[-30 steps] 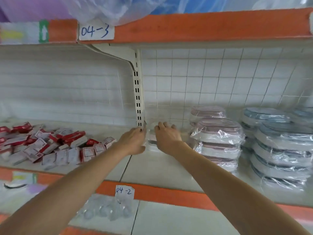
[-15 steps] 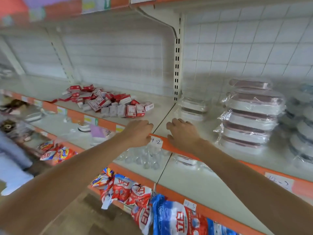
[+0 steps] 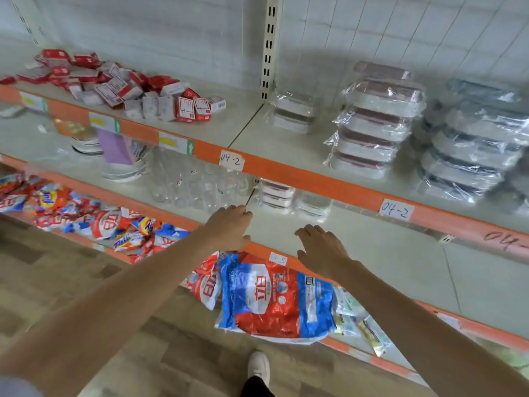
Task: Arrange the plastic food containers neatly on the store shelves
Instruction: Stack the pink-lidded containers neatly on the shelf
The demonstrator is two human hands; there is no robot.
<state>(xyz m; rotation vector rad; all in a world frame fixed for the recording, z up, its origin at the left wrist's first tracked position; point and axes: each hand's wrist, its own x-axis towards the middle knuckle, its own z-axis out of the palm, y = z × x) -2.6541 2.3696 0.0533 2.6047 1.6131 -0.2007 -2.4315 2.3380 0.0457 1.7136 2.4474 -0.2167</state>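
Both of your hands hold nothing. Your left hand (image 3: 229, 227) reaches over the front of the middle shelf (image 3: 372, 253) with its fingers loosely bent, and whether they touch the shelf board cannot be told. Your right hand (image 3: 320, 247) is just beside it, palm down, fingers straight and spread a little above the same shelf.

Just past your hands, further back on that shelf, sit 2 small stacks of wrapped plastic containers: a pink-lidded stack (image 3: 276, 194) ahead of your left fingertips, and a clear stack (image 3: 313, 206) touching it, ahead of your right hand. Left of your left hand stands a cluster of clear glasses (image 3: 197, 187), and beyond those some white plates (image 3: 120, 167).

Up on the upper shelf (image 3: 243, 130), well above and beyond both hands, there is a small clear container stack (image 3: 294, 111) beside the slotted upright (image 3: 269, 47). To its right stand a tall stack of pink-lidded containers (image 3: 375, 121) and then the blue-lidded containers (image 3: 472, 144), all in crinkled wrap. Far to the left on that shelf lies a loose heap of red and white boxes (image 3: 120, 84).

Below your wrists, a blue and red detergent bag (image 3: 274, 296) hangs over the edge of the lowest shelf, with more bags (image 3: 86, 219) left of it.
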